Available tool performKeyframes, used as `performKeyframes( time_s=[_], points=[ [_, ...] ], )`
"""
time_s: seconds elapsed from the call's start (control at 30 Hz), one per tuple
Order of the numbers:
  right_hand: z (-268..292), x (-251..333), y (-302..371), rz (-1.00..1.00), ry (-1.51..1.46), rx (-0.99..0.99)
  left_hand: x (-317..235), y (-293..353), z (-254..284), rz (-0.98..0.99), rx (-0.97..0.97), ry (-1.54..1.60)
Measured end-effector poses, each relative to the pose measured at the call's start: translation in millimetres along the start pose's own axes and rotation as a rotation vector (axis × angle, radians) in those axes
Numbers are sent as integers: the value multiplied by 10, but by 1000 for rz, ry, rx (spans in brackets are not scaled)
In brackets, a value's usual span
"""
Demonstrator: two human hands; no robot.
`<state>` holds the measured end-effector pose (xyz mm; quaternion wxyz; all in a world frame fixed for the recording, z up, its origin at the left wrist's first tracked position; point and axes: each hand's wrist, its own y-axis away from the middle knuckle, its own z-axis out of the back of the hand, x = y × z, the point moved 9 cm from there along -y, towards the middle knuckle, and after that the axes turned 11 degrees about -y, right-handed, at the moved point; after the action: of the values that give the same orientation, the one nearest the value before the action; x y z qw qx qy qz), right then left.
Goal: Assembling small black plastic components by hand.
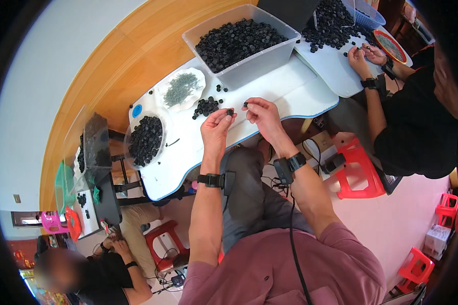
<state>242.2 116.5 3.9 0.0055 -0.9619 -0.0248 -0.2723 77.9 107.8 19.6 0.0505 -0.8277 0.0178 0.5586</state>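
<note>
My left hand (pixel 216 129) is closed in a pinch around a small round black knob-like part (pixel 230 112), held just over the front of the white table (pixel 188 145). To its right, my right hand (pixel 264 118) pinches another small dark piece (pixel 246 104), mostly hidden by the fingertips. The two pieces are apart. Just beyond my left hand lies a loose heap of the same black parts (pixel 205 107). Behind that heap, a white scalloped dish (pixel 200 77) carries a pile of fine thin greyish pieces (pixel 181 89), too small to name.
A large clear bin (pixel 249 66) full of black parts stands at the back. A round clear tub (pixel 164 147) of them is at the left. One co-worker (pixel 417 112) works at right, another (pixel 104 274) at lower left. Red stools (pixel 359 170) and cables surround my legs.
</note>
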Motion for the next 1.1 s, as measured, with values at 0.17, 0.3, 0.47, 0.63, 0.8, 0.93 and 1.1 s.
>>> performKeyframes(
  time_s=[0.17,0.3,0.47,0.63,0.8,0.93,1.1],
  points=[
    [-65,6,70,89,345,53,159,30,50,47,-12,-49],
    [-86,-50,97,91,389,103,211,4,84,66,-31,-68],
    [-67,-39,126,139,413,89,206,13,80,41,-36,-108],
    [-74,-20,131,154,463,82,206,16,80,40,-27,-118],
    [-99,-28,125,154,529,78,219,5,118,48,-38,-136],
    [-85,-29,113,156,553,70,213,4,112,39,-40,-160],
    [-116,13,131,158,519,67,199,5,90,37,-39,-156]
  ],
)
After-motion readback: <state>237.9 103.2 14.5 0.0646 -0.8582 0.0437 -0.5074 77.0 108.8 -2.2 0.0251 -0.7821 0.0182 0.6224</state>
